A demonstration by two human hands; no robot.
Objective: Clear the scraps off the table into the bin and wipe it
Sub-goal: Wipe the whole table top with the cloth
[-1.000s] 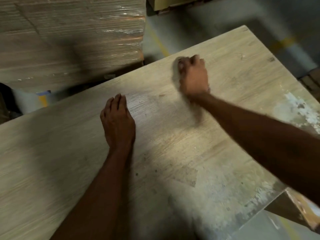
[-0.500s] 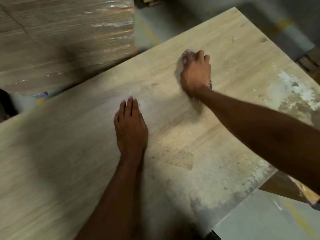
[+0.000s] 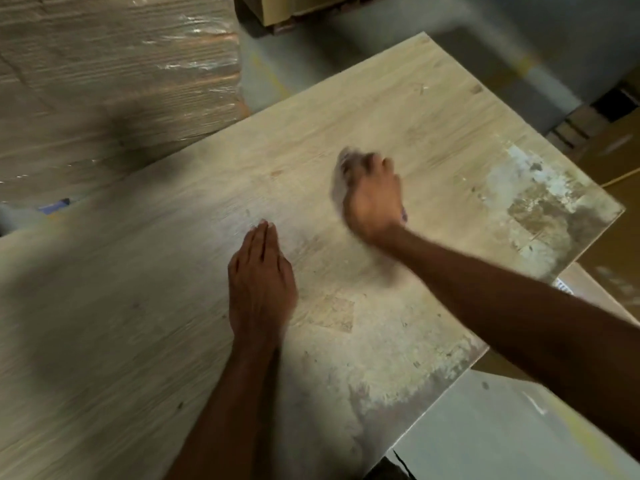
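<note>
The pale, wood-grain table top (image 3: 138, 341) fills the centre and lower left of the frame. Its right edge is worn into chalky white and brown patches (image 3: 526, 202). The left hand (image 3: 259, 285) lies flat on it at centre, fingers straight and pressed together. Just up and right, the right hand (image 3: 372, 199) curls its fingers round a pale wad (image 3: 341, 166), blurred, against the wood. Glossy shrink-wrapped stacked cardboard (image 3: 104, 81) fills the upper left. A white label (image 3: 563, 288) at right is unreadable.
</note>
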